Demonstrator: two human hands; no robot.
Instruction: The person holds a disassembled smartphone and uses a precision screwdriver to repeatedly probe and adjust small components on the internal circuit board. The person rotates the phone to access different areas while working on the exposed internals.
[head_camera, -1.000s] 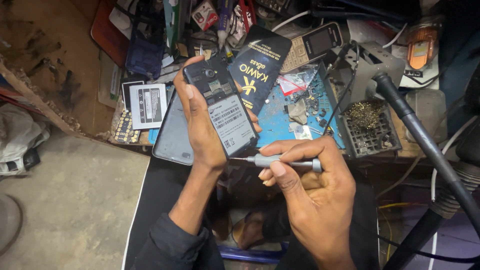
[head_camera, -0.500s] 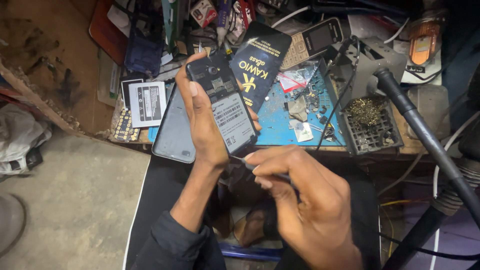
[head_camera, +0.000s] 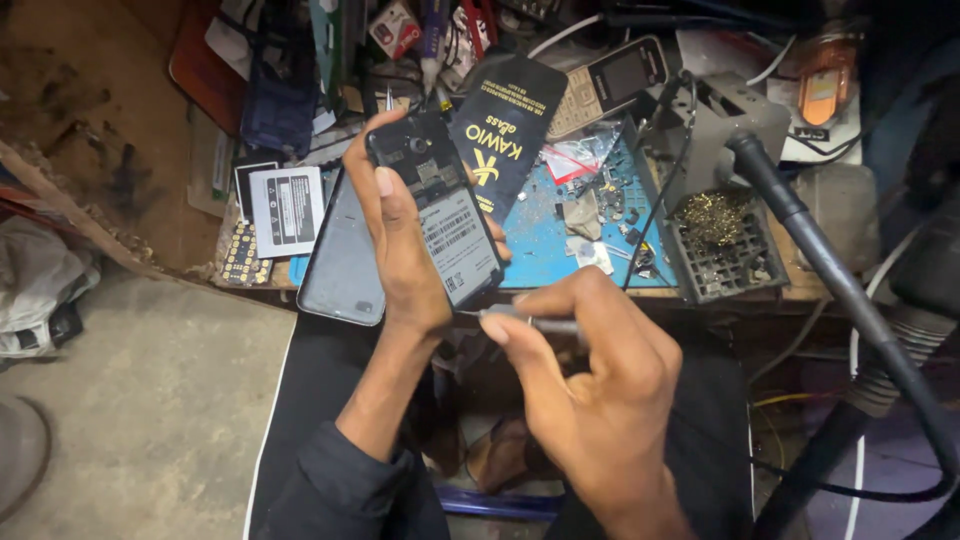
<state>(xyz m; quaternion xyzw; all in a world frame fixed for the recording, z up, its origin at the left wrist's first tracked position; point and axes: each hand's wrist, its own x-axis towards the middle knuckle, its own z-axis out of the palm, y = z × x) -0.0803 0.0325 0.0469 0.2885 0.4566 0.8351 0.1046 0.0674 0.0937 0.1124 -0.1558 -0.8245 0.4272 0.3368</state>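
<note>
A crowded repair surface (head_camera: 770, 292) fills the top of the view, littered with parts, cables and tools over a blue work mat (head_camera: 545, 235), and a bare concrete floor (head_camera: 140, 400) shows at lower left. Front and centre, the left hand (head_camera: 400, 235) holds an opened phone (head_camera: 437, 215) up above the edge of the surface, back cover off, the battery with its white label facing the camera. The grip there is firm: thumb along the phone's left side, fingertips wrapped round the right edge. Right behind that hand lies a dark phone back cover (head_camera: 342, 265), partly over the surface's edge. The right hand (head_camera: 590, 390) sits just below, its grip pinched tight around a slim metal screwdriver (head_camera: 530, 322). The tip points left and meets the phone's lower corner, close by the left palm. Behind the phone, a black flat package with yellow lettering (head_camera: 505, 135) leans on the mat, and a keypad phone (head_camera: 605, 85) lies further back. Off to the right, a dark tray with brass wool (head_camera: 722, 240) rests on the surface, and a thick black hose (head_camera: 830, 270) sweeps down the right side. To the left, a loose battery with a white label (head_camera: 285, 208) lies flat.
</note>
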